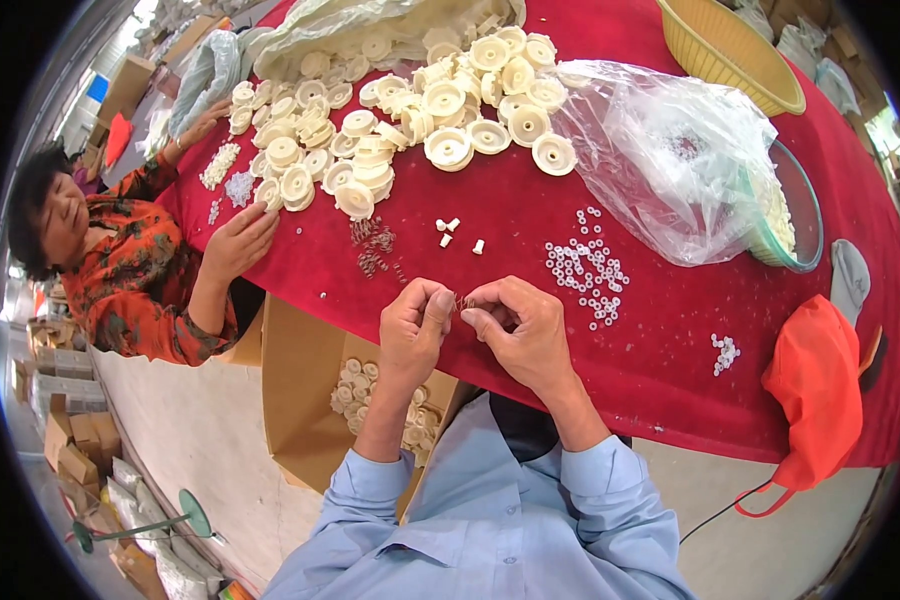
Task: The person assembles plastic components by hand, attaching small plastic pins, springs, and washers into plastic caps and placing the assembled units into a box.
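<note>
At the frame's centre, the left hand (413, 325) and right hand (518, 325) meet, fingers pinched shut on a small spring (463, 301) lying crosswise between them, above the red tabletop (670, 330).

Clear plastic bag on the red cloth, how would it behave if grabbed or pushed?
The clear plastic bag looks thin and crumpled, so probably floppy, collapsing under a grasp. It seems nearly empty, so likely very light and would slide or bunch on the red cloth rather than roll.
</note>
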The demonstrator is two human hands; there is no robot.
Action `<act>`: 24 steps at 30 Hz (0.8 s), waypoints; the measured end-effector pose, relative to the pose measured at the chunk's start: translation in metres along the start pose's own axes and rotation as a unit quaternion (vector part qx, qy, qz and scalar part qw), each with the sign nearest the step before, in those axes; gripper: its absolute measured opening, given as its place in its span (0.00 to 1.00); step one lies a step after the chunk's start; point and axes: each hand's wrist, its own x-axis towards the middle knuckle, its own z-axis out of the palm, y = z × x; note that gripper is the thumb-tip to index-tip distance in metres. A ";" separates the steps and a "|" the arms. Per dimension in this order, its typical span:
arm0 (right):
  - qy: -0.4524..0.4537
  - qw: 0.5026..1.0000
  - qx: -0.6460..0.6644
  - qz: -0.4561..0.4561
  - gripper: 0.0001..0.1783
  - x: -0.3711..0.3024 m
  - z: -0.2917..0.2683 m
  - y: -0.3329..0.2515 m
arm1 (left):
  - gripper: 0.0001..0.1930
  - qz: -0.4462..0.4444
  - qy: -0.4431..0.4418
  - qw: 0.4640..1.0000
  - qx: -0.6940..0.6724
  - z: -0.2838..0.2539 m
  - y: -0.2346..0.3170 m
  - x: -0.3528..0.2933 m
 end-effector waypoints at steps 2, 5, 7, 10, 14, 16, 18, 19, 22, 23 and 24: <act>-0.004 1.000 -0.013 -0.006 0.06 0.000 -0.001 0.000 | 0.10 0.018 -0.003 1.000 0.022 -0.002 -0.002 0.001; -0.008 1.000 -0.020 -0.012 0.06 0.000 -0.002 0.000 | 0.10 0.026 -0.008 0.999 0.032 -0.003 0.001 0.000; -0.009 1.000 -0.013 -0.012 0.06 0.000 -0.003 0.000 | 0.09 0.016 -0.012 1.000 0.020 0.000 0.006 0.000; -0.003 1.000 0.010 0.004 0.05 0.000 -0.004 0.002 | 0.08 0.024 0.000 1.000 0.017 0.005 0.009 0.000; 0.008 1.000 -0.007 0.004 0.04 -0.001 -0.004 0.003 | 0.02 0.171 0.009 0.976 0.133 0.007 0.006 0.003; 0.006 1.000 -0.017 0.008 0.05 0.000 -0.004 0.004 | 0.05 0.275 0.033 0.930 0.242 0.009 0.006 0.008; 0.009 0.999 -0.047 -0.017 0.05 0.001 -0.005 0.003 | 0.03 0.273 0.032 0.924 0.267 0.008 0.008 0.009; 0.014 0.996 -0.073 -0.052 0.06 0.002 -0.005 0.003 | 0.03 0.275 0.038 0.919 0.280 0.008 0.008 0.009; 0.015 0.993 -0.094 -0.063 0.06 0.002 -0.004 0.004 | 0.04 0.275 0.044 0.910 0.306 0.011 0.009 0.010; 0.029 0.986 -0.137 -0.087 0.06 0.001 -0.006 0.006 | 0.04 0.280 0.037 0.913 0.295 0.012 0.004 0.009; 0.033 0.981 -0.167 -0.094 0.06 0.000 -0.005 0.004 | 0.05 0.253 0.050 0.928 0.270 0.011 0.001 0.008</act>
